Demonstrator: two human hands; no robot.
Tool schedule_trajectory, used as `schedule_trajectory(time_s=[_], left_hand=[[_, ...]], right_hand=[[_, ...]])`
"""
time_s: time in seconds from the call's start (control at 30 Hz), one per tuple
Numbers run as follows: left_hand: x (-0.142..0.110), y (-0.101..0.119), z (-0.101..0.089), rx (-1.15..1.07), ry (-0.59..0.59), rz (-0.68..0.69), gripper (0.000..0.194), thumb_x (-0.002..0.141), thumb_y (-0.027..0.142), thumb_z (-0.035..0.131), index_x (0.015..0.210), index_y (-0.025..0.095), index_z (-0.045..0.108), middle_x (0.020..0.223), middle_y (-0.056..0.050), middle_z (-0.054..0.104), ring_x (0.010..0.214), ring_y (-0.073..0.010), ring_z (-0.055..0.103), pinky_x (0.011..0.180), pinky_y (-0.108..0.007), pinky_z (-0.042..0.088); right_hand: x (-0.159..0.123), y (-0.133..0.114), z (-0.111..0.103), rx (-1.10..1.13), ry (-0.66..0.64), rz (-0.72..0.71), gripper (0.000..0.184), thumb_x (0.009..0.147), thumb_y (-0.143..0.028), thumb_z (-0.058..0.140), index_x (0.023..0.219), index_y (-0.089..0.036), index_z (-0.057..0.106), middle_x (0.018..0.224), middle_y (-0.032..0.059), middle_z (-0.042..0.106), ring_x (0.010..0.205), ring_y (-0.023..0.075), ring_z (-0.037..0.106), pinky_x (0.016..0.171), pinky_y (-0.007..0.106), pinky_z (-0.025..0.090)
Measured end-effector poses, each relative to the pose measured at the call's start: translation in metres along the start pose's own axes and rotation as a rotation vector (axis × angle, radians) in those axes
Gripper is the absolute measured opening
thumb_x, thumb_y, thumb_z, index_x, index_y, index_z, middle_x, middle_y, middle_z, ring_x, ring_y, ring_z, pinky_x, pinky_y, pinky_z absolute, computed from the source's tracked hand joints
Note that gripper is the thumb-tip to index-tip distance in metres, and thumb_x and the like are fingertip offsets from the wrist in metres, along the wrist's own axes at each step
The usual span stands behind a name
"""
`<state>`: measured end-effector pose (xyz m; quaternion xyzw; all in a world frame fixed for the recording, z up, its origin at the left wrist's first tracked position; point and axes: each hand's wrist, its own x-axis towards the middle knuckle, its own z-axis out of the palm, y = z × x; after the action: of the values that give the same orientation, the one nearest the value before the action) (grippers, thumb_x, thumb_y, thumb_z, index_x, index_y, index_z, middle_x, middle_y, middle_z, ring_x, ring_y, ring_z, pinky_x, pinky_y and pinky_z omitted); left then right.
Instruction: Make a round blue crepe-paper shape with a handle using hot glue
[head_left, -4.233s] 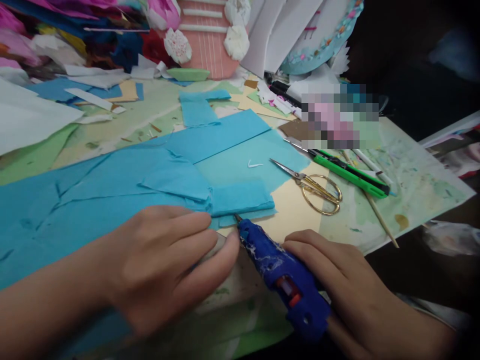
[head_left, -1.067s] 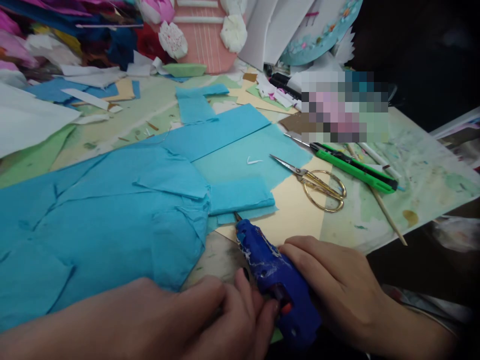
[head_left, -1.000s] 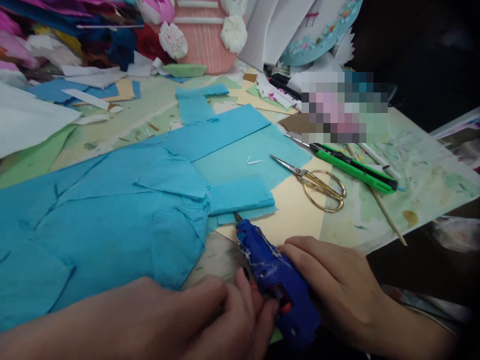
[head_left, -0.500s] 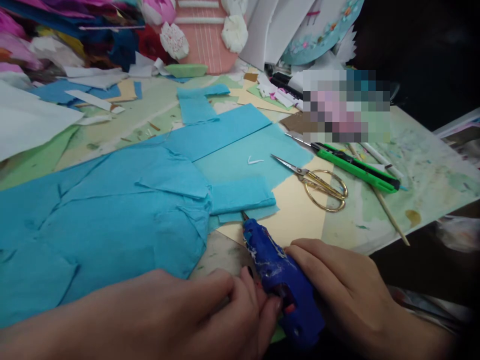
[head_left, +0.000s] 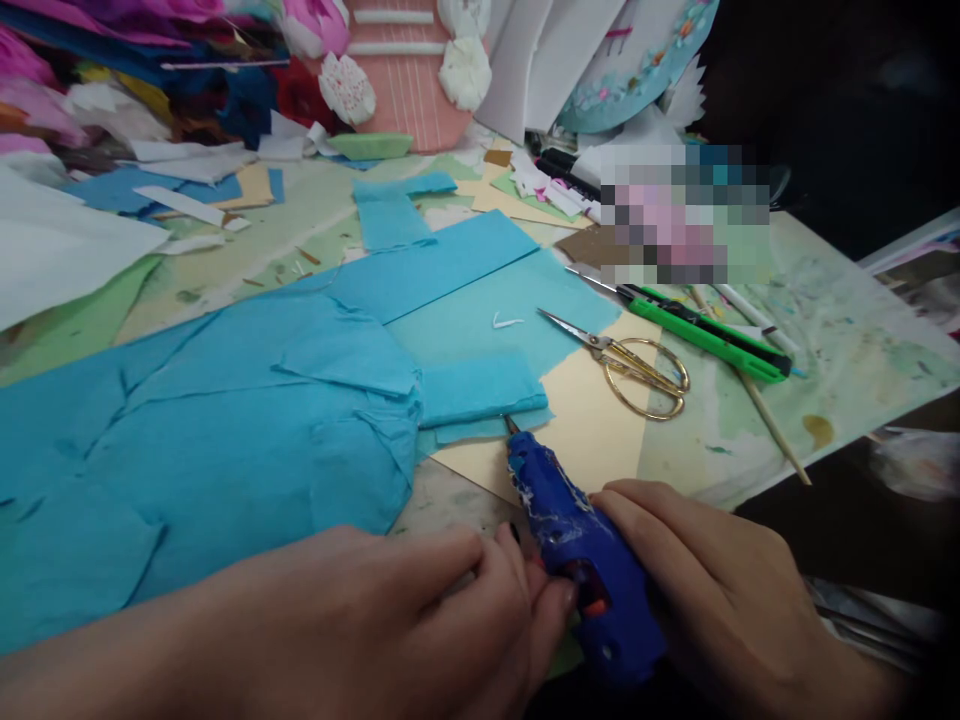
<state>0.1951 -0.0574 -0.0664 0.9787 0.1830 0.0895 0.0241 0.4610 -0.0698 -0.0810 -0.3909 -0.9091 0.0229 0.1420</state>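
A blue hot glue gun [head_left: 592,570], streaked with dried glue, lies tilted between my hands with its nozzle at the lower edge of a small folded blue paper strip [head_left: 484,390]. My right hand [head_left: 712,570] is wrapped round the gun's right side, its fingertips hidden behind the body. My left hand [head_left: 420,610] is closed at the trigger side, with thumb and fingers pressed against the gun. A shape covered in blue crepe paper [head_left: 225,440] fills the left, and the folded strip juts from its right end.
Gold-handled scissors [head_left: 637,370] and a green utility knife [head_left: 709,333] lie to the right, with a wooden stick [head_left: 772,430] nearby. Behind stand a pink decorated panel [head_left: 405,85] and coloured paper scraps. White paper [head_left: 67,250] lies at the far left.
The glue gun and both hands have shifted slightly to the right, the nozzle sliding along the lower edge of the folded blue strip. The grip looks the same.
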Motion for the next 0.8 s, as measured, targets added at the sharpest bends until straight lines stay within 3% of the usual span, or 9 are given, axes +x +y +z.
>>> schedule_trajectory(time_s=[0.1,0.23,0.4,0.53,0.8], left_hand=[[0.008,-0.015,-0.009,0.114,0.111,0.225,0.037,0.079,0.022,0.047,0.113,0.022,0.063,0.103,-0.004,0.067,0.089,-0.0193,0.06,0.068,-0.029,0.053],[0.016,-0.02,-0.014,0.179,0.163,0.257,0.038,0.08,0.02,0.043,0.111,0.012,0.064,0.092,-0.008,0.069,0.082,-0.0195,0.06,0.067,-0.029,0.051],[0.021,-0.009,-0.012,0.109,0.184,0.174,0.04,0.093,0.014,0.027,0.111,0.008,0.062,0.087,-0.008,0.069,0.079,-0.0193,0.061,0.064,-0.033,0.048],[0.022,0.0,-0.011,0.056,0.085,0.04,0.049,0.095,0.009,0.015,0.119,0.01,0.057,0.098,-0.006,0.069,0.086,-0.0196,0.061,0.072,-0.036,0.047],[0.021,0.005,-0.011,-0.027,0.073,-0.037,0.033,0.093,0.019,0.039,0.117,0.015,0.061,0.101,-0.005,0.07,0.088,-0.021,0.061,0.075,-0.037,0.047]], right_hand=[[-0.001,-0.001,-0.003,-0.008,0.006,0.025,0.035,0.09,-0.018,0.033,0.117,-0.013,0.056,0.107,0.0131,0.067,0.087,0.0208,0.067,0.066,0.028,0.056],[-0.001,-0.002,-0.006,-0.017,0.006,0.046,0.034,0.09,-0.019,0.035,0.114,-0.016,0.059,0.107,0.0107,0.068,0.087,0.0204,0.067,0.066,0.027,0.056],[-0.002,-0.004,-0.009,-0.1,0.019,0.029,0.034,0.092,-0.019,0.033,0.114,-0.013,0.059,0.103,0.0113,0.069,0.083,0.0196,0.067,0.065,0.026,0.055],[-0.004,-0.004,-0.011,-0.187,0.02,0.023,0.034,0.093,-0.02,0.032,0.111,-0.009,0.058,0.103,0.013,0.068,0.081,0.02,0.067,0.063,0.027,0.054],[-0.006,-0.006,-0.01,-0.251,0.039,0.01,0.032,0.093,-0.019,0.032,0.112,-0.008,0.056,0.103,0.0146,0.067,0.077,0.0188,0.065,0.058,0.026,0.05]])
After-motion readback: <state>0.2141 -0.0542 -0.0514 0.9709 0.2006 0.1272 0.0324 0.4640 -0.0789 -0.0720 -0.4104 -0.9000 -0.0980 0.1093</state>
